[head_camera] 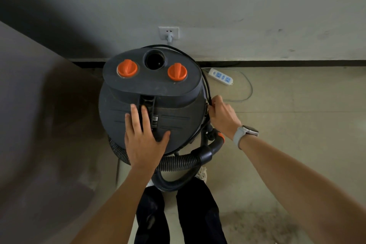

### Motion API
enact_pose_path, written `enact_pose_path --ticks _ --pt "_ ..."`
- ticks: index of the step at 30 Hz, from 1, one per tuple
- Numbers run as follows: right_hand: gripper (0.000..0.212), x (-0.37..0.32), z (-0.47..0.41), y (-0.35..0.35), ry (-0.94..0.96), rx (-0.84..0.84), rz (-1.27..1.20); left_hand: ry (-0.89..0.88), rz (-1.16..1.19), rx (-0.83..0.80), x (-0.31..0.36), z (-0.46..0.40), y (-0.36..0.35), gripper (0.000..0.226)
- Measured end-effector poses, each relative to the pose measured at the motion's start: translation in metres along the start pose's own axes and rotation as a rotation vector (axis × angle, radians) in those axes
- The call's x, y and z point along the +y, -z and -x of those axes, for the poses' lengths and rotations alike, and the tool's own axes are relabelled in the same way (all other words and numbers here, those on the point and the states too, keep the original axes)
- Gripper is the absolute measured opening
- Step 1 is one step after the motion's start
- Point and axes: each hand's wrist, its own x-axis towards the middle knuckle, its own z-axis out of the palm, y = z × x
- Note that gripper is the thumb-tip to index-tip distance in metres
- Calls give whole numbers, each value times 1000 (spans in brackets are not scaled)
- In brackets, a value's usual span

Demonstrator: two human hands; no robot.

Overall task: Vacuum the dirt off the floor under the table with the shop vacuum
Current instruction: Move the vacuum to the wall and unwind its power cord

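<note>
Shop vacuum: dark grey drum seen from above, standing on the floor close to the wall, just ahead of the person's legs.
Vacuum top: two orange knobs, left knob and right knob, with a round open port between them; barcode label near the carry handle slot.
Hose: black ribbed, curling round the near side of the drum, ending in a smooth black elbow with an orange ring at the right.
Left grip: flat on the lid, fingers straight and spread, fingertips reaching the handle slot, thumb out to the right; pressing down, wrapped round nothing.
Right grip: at the drum's right edge, fingers curled and pinching the black power cord; watch with pale band on the wrist.
Power cord: looping from the pinch up round the back of the lid.
Wall socket: white, with a grey plug in it, directly behind the vacuum.
Power strip: white with blue outlets, lying on the floor right of the vacuum, thin grey lead curving beside it.
Bench: large brown surface at the left, blurred, edge just beside the drum.
Dirt: dark smudged patch on the floor at lower right.
</note>
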Motion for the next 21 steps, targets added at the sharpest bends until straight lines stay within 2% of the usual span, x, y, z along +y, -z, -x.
enact_pose_path --ticks 3,6,9,12,16,18,21 --pt "20 3 1 -3 -99 14 -193 17 -17 29 8 9 -2 91" --pt "12 6 -2 -5 -171 1 -383 -178 -32 62 27 29 -4 71" --pt "24 7 -5 -1 -224 -14 -504 -379 10 28 50 44 -12 46" --pt "27 6 -3 6 -242 -20 -602 -366 23 5 64 41 -14 34" --pt "14 5 -1 9 -264 -8 -664 -425 7 -62 71 33 -9 11" --pt "9 2 0 9 -284 51 -732 -444 -8 -200 72 31 -3 24" --pt "16 -12 -1 15 -279 97 -788 -401 -34 -371 73 27 15 32"
